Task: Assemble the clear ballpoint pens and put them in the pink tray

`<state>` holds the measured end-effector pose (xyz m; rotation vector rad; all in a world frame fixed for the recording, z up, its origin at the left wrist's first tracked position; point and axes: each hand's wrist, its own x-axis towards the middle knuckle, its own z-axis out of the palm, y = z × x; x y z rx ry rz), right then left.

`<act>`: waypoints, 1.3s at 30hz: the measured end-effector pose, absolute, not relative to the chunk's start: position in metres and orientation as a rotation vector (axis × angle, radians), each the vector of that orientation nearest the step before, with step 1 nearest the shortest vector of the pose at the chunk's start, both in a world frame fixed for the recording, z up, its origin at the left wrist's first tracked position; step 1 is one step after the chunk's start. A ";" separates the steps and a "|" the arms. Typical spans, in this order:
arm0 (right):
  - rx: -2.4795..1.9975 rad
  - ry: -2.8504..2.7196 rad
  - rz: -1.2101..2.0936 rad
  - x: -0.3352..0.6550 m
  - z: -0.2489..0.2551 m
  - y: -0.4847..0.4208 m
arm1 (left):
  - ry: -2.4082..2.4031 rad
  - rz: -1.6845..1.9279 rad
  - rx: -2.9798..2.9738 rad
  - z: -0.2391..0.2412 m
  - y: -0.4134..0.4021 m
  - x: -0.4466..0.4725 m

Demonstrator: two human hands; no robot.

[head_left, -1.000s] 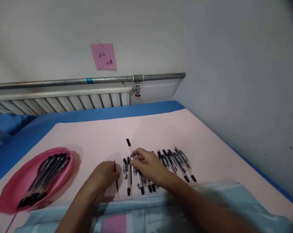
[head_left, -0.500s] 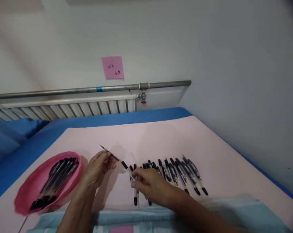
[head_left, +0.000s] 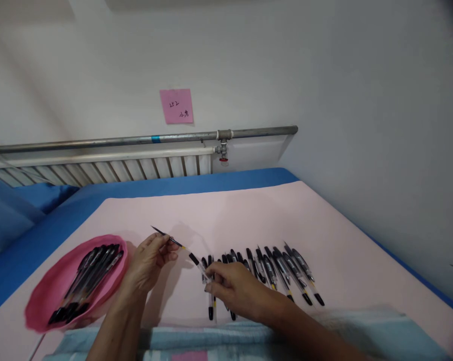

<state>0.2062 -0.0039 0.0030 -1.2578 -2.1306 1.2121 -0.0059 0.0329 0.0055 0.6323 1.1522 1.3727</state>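
My left hand (head_left: 149, 260) pinches a thin black ink refill (head_left: 167, 238) that slants up to the left. My right hand (head_left: 232, 288) grips a clear pen barrel (head_left: 198, 265) with a black end. The barrel's end meets the refill's tip between the two hands. Both hands hover over the pink sheet (head_left: 226, 220). A row of several black pens (head_left: 271, 271) lies on the sheet to the right of my right hand, and one more pen (head_left: 210, 306) lies just below it.
A pink tray (head_left: 42, 306) with several black pens stands at the left. A light blue towel (head_left: 324, 341) covers the near edge. A blue mat (head_left: 174, 183), a radiator (head_left: 98, 170), a metal pipe (head_left: 136, 140) and a pink note (head_left: 176, 106) lie beyond.
My left hand lifted the refill off the sheet and tilted it. My right hand brought the clear barrel down and left to meet the refill's tip. The camera view shifted slightly.
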 end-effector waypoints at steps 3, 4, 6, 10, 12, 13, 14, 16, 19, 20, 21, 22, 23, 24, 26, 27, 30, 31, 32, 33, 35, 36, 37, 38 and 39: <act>-1.254 -2.141 1.209 0.206 0.001 -0.003 | 1.153 1.351 0.657 0.007 0.032 -0.008; -1.248 -2.148 1.203 0.206 0.001 -0.003 | 1.157 1.346 0.664 0.007 0.032 -0.008; -1.236 -2.159 1.190 0.207 0.002 -0.003 | 1.166 1.335 0.674 0.007 0.032 -0.009; -1.245 -2.165 1.191 0.207 0.004 -0.003 | 1.178 1.329 0.682 0.008 0.031 -0.010; -1.251 -2.170 1.204 0.207 0.005 -0.003 | 1.183 1.323 0.691 0.008 0.031 -0.010; -1.251 -2.176 1.207 0.207 0.005 -0.003 | 1.189 1.320 0.694 0.008 0.031 -0.010; -1.250 -2.181 1.203 0.207 0.005 -0.003 | 1.196 1.319 0.697 0.008 0.031 -0.010; -1.249 -2.183 1.182 0.207 0.005 -0.004 | 1.209 1.319 0.701 0.008 0.031 -0.010; -1.241 -2.191 1.142 0.207 0.005 -0.004 | 1.218 1.307 0.712 0.008 0.031 -0.010; -1.238 -2.200 1.136 0.207 0.005 -0.004 | 1.218 1.304 0.715 0.008 0.031 -0.011; -1.234 -2.210 1.130 0.207 0.005 -0.005 | 1.219 1.305 0.715 0.008 0.031 -0.011; -1.233 -2.218 1.124 0.207 0.005 -0.005 | 1.220 1.309 0.715 0.008 0.031 -0.011; -1.232 -2.223 1.116 0.207 0.005 -0.005 | 1.222 1.315 0.712 0.008 0.031 -0.011; -1.232 -2.230 1.107 0.207 0.005 -0.005 | 1.223 1.322 0.710 0.008 0.031 -0.011; -1.228 -2.252 1.086 0.207 0.006 -0.004 | 1.234 1.331 0.707 0.008 0.031 -0.012; -1.227 -2.264 1.075 0.208 0.006 -0.004 | 1.240 1.334 0.707 0.008 0.031 -0.012; -1.234 -2.283 1.062 0.208 0.007 -0.004 | 1.250 1.334 0.712 0.009 0.031 -0.011; -1.238 -2.283 1.061 0.208 0.007 -0.004 | 1.250 1.336 0.710 0.009 0.031 -0.011; -1.241 -2.281 1.061 0.208 0.006 -0.004 | 1.247 1.338 0.709 0.010 0.031 -0.011; -1.241 -2.278 1.064 0.207 0.006 -0.004 | 1.244 1.337 0.707 0.010 0.031 -0.010; -1.237 -2.271 1.070 0.208 0.005 -0.004 | 1.246 1.336 0.707 0.010 0.030 -0.010; -1.235 -2.269 1.073 0.208 0.005 -0.004 | 1.248 1.335 0.710 0.010 0.030 -0.010; -1.234 -2.269 1.074 0.208 0.004 -0.004 | 1.249 1.331 0.715 0.010 0.030 -0.010; -1.235 -2.272 1.077 0.208 0.004 -0.004 | 1.251 1.329 0.721 0.010 0.030 -0.011; -1.238 -2.276 1.080 0.208 0.004 -0.004 | 1.250 1.325 0.727 0.010 0.030 -0.011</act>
